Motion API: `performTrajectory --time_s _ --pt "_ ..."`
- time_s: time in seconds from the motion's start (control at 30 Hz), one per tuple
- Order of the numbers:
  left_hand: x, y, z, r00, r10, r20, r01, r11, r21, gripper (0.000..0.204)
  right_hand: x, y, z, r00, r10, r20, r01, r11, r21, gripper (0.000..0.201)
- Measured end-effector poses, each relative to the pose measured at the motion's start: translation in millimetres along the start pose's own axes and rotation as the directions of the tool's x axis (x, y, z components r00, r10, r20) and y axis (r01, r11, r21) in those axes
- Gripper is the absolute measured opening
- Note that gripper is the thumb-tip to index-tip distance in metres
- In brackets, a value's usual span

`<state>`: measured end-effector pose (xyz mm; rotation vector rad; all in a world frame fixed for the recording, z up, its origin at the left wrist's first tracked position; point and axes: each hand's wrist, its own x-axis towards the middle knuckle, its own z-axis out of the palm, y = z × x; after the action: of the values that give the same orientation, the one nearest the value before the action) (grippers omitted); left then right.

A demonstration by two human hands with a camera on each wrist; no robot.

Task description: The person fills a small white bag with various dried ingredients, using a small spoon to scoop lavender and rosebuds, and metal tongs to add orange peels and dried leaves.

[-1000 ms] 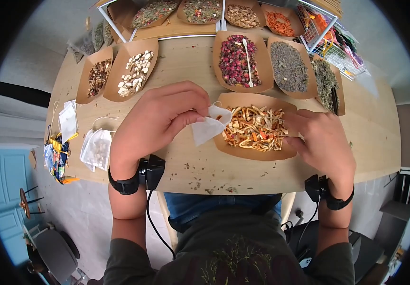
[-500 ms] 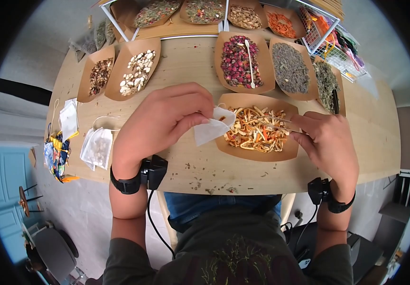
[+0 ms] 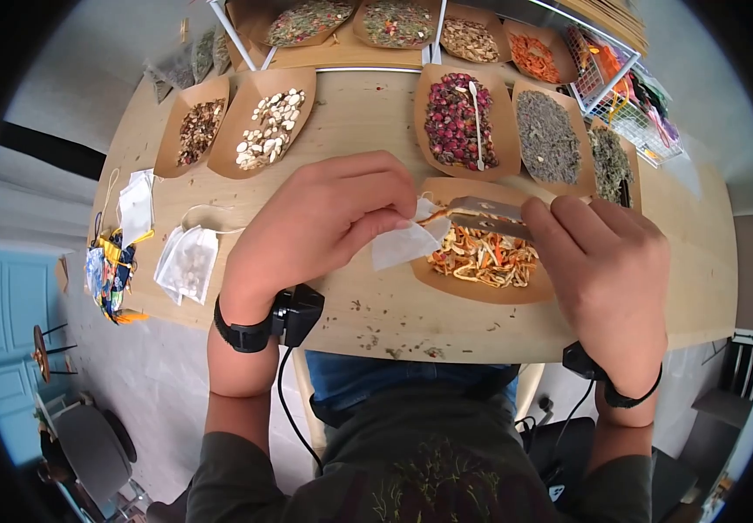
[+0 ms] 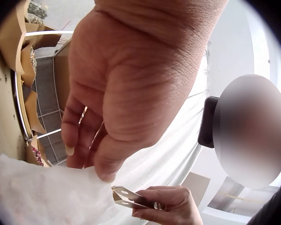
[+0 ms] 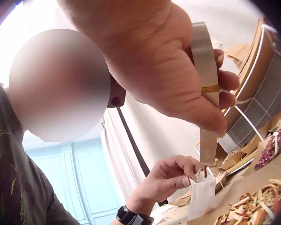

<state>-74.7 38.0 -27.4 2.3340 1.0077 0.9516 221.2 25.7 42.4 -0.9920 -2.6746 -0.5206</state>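
Between thumb and fingers, my left hand [image 3: 329,213] pinches a small white drawstring tea bag [image 3: 401,248] at its upper edge, with the mouth facing right. My right hand [image 3: 607,279] grips flat metal tongs [image 3: 491,216], seen from the side in the right wrist view as a long steel strip [image 5: 207,70]. The tongs' tips are right at the bag's mouth, with orange-brown dried peel by them. Below lies a brown paper tray [image 3: 516,295] of dried peel strips [image 3: 490,268]. In the left wrist view the tongs [image 4: 131,197] reach the bag's edge.
Behind are paper trays of dried rosebuds [image 3: 459,122] with a white spoon, grey-purple dried flowers [image 3: 548,139] and white slices [image 3: 270,129]. Filled white bags [image 3: 186,261] and patterned cloth pouches [image 3: 111,275] lie at left. A wire basket [image 3: 607,83] stands back right.
The right hand has lifted the tongs out of the peel tray and brought their tips left to the tea bag's mouth. The left hand still holds the bag. The head view has shifted slightly.
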Motion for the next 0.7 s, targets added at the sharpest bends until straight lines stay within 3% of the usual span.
performTrajectory --time_s 0.2,0.27,0.4,0.5,0.57,0.7 --pt "-0.2 1.1 1.3 1.000 -0.015 -0.008 0.015 1.000 0.009 0.010 8.4 -11.3 -1.8 0.997 -0.057 0.046 0.059 0.997 -0.043 0.034" --pt "0.0 0.9 1.7 1.000 -0.013 -0.006 0.013 1.000 0.006 0.010 11.1 -14.9 -2.0 0.991 -0.064 0.121 0.074 0.993 -0.088 0.034" --pt "-1.4 -1.5 2.6 1.000 -0.010 -0.018 0.010 1.000 -0.004 0.010 12.3 -13.5 -1.0 0.993 -0.049 0.103 0.054 0.997 -0.046 0.038" --pt "-2.0 -3.3 2.3 1.000 0.005 -0.022 -0.005 1.000 -0.007 0.010 3.2 -1.6 -0.7 1.000 -0.025 -0.004 0.025 0.998 0.060 0.045" --pt "-2.2 -4.2 2.1 1.000 0.013 -0.021 -0.013 1.000 -0.008 0.011 -2.5 5.2 -4.1 0.992 0.075 0.097 -0.089 0.985 0.149 0.047" --pt "-0.6 -3.5 1.4 1.000 0.020 -0.008 -0.020 1.000 0.013 0.010 -13.0 8.0 17.0 0.971 0.189 0.148 -0.210 0.966 0.149 0.042"
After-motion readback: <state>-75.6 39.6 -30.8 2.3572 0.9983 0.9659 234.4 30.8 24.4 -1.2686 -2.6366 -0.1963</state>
